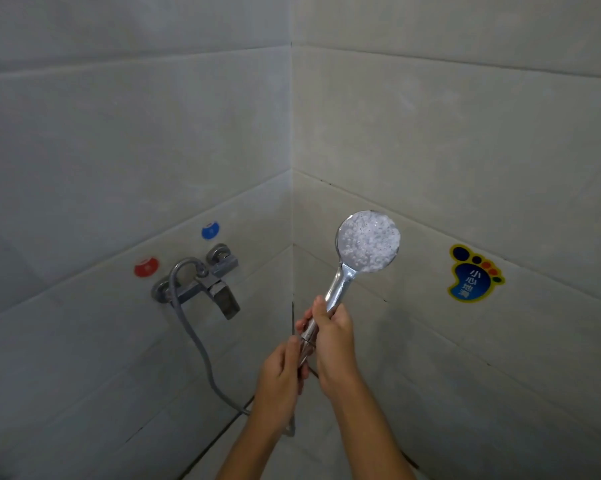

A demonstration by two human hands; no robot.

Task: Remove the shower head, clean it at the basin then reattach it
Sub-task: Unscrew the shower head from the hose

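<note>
The shower head (367,241) is held upright in the corner of the tiled walls (465,150), its spray face turned toward the camera. The right hand (330,336) is wrapped around the chrome handle, fingers and thumb curled about it; this grip appears intended to keep the head from turning. The left hand (281,370) sits just below, its fingers closed on the nut where the hose (202,351) meets the handle base. This arrangement, one hand bracing and one at the joint, is judged to suit unscrewing the head from the hose. The joint itself is largely hidden by the fingers, so whether it is loosened cannot be told.

The hose runs from the joint down behind the left forearm, then up to the mixer valve (205,284) on the left wall, so the head is still tethered. A red marker (146,267) and a blue marker (210,230) sit above the valve. A foot-shaped sticker (474,275) is fixed on the right wall. No basin is in view.
</note>
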